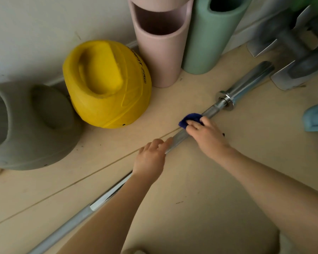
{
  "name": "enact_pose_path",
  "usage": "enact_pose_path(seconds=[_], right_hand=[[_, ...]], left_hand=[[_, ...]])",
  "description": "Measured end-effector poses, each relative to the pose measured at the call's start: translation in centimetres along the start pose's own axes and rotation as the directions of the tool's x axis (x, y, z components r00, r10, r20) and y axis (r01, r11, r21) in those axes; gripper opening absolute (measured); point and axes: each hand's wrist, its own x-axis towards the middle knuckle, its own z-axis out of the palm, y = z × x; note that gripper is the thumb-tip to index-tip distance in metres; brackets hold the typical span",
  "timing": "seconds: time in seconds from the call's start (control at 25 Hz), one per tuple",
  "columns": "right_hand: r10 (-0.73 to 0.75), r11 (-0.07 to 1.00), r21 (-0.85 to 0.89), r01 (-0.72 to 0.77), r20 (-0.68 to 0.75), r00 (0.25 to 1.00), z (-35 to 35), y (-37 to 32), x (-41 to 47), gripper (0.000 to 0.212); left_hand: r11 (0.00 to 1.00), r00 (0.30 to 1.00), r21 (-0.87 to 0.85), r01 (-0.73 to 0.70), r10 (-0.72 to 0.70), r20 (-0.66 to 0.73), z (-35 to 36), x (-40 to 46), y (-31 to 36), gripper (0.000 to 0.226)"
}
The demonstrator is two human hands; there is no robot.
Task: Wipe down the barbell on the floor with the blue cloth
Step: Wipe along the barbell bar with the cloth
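A long steel barbell (pixel 180 137) lies diagonally on the pale wooden floor, from the lower left up to its collar and sleeve (pixel 246 83) at the upper right. My right hand (pixel 206 134) presses a blue cloth (pixel 190 119) onto the shaft just below the collar; the cloth bunches out past my fingertips. My left hand (pixel 151 158) rests on the shaft a little lower, its fingers curled over the bar. My left forearm hides part of the shaft behind it.
Against the wall stand a yellow weighted ball (pixel 106 85), a grey one (pixel 29 125), and pink (pixel 160 43) and green (pixel 209 37) foam rollers. Grey dumbbells (pixel 292 52) lie at the upper right, a light blue object (pixel 317 118) at the right edge.
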Motion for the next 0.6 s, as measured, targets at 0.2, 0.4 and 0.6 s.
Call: enact_pose_path(seconds=[0.2,0.4,0.6], right_hand=[[0.457,0.880,0.119,-0.460,0.056,0.888,-0.9,5.4,1.5,0.018],[-0.043,0.973,0.227,0.026,0.069,0.997,0.4,2.3,0.3,0.029],[0.601,0.750,0.298,-0.591,0.069,0.797,0.3,0.8,3.0,0.030]], left_hand=[[0.948,0.995,0.309,-0.082,0.095,-0.028,1.0,2.2,0.7,0.065],[0.958,0.995,0.285,-0.045,0.070,-0.078,1.6,2.2,0.6,0.066],[0.988,0.996,0.132,0.084,-0.082,-0.021,0.5,3.4,-0.2,0.056]])
